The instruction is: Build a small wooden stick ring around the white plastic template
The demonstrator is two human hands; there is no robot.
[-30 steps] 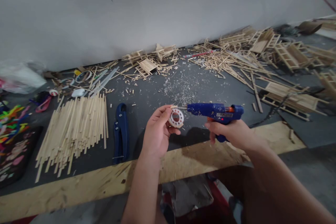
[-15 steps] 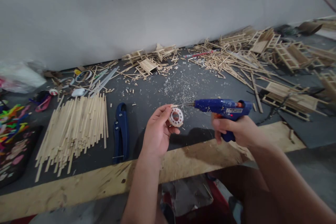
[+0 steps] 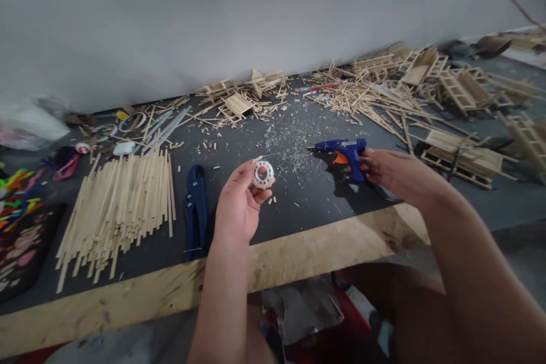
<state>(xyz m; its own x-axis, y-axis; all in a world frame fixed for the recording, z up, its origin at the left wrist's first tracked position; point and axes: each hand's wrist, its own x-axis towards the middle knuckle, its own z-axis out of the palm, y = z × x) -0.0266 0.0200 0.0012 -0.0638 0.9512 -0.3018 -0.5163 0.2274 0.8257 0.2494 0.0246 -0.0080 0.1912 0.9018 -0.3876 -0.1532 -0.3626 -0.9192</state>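
In the head view my left hand (image 3: 239, 199) pinches a small white ring (image 3: 257, 173) with holes round its face, held up above the table. A thin strand of glue trails rightward from a light wooden bit at the ring's top. My right hand (image 3: 390, 173) is at the handle of a blue hot glue gun (image 3: 341, 147) with an orange trigger. Its nozzle points left, and a fingertip shows beside the trigger. The hold looks loose, and I cannot tell whether the gun rests on the table.
A bundle of thin wooden sticks (image 3: 123, 205) lies left, beside a blue cutter (image 3: 195, 210). Small wooden furniture models (image 3: 464, 153) and loose sticks (image 3: 354, 96) crowd the back and right. Glue scraps (image 3: 288, 145) litter the middle. A plywood strip (image 3: 298, 261) edges the front.
The glue gun has moved away from the ring, farther back on the table, and my right hand's grip has loosened. My left hand has shifted left with the ring.
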